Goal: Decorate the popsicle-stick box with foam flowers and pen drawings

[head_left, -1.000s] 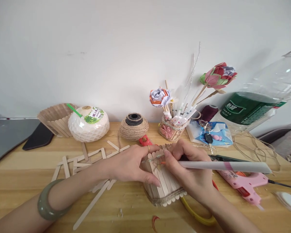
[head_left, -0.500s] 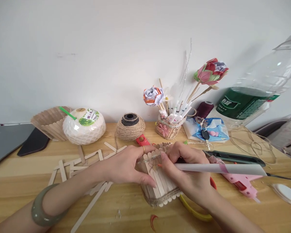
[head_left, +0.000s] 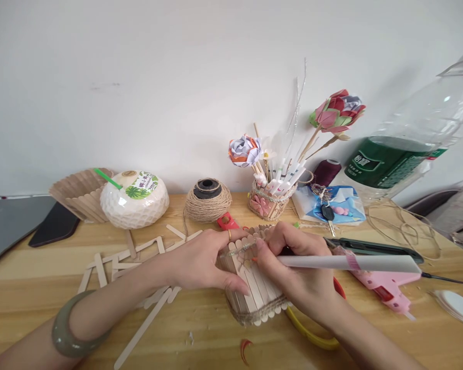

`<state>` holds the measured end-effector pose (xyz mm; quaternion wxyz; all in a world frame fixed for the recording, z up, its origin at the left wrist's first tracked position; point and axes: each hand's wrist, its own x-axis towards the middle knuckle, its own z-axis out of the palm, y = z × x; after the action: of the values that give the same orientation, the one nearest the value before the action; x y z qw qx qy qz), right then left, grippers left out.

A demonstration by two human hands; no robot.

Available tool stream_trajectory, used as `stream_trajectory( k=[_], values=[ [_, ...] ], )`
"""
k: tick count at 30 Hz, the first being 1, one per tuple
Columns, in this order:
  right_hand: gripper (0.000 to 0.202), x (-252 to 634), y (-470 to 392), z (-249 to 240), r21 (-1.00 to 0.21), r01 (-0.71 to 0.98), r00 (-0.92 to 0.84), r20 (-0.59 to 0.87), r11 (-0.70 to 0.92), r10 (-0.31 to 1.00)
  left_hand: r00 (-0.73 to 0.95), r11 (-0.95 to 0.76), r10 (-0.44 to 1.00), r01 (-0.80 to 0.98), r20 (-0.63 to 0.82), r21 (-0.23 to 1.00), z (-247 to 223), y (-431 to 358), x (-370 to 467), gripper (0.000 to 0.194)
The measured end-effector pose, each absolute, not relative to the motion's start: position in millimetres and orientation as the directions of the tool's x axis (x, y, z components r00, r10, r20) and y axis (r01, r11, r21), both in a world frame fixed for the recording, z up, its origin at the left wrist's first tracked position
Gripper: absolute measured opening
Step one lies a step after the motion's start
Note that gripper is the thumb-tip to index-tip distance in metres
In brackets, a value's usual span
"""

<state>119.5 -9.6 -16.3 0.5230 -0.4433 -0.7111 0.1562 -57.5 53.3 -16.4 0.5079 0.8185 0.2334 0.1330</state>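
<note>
My left hand (head_left: 198, 262) grips the upper left of a small craft-stick basket (head_left: 256, 290), its thumb lying along the side. The basket is tilted over on the table, with jute twine round one edge and a pale beaded trim near the other. In my right hand (head_left: 299, 280) is a white marker pen (head_left: 332, 262), pinched close to its orange tip. That tip touches or nearly touches the stick wall, where some thin lines are drawn. Part of the basket is hidden behind my right hand.
Loose craft sticks (head_left: 142, 329) lie to the left. Behind stand a twine spool (head_left: 208, 200), a coconut (head_left: 135, 200) and a decorated pot of markers (head_left: 272, 203). A pink glue gun (head_left: 393, 290), a green utility knife (head_left: 381, 249) and a yellow ring (head_left: 312, 336) lie right.
The pen tip has shifted very slightly on the basket wall with my right hand. My left hand keeps its hold, and the view has moved a little.
</note>
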Motion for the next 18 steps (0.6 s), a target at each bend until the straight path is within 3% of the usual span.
stream_trajectory(
  k=[18],
  values=[
    [0.034, 122.4, -10.0, -17.8, -0.664, 0.465, -0.048, 0.641, 0.585, 0.766, 0.858, -0.363, 0.513, 0.234, -0.016, 0.902, -23.3, 55.2, -58.1, 0.066]
  ],
)
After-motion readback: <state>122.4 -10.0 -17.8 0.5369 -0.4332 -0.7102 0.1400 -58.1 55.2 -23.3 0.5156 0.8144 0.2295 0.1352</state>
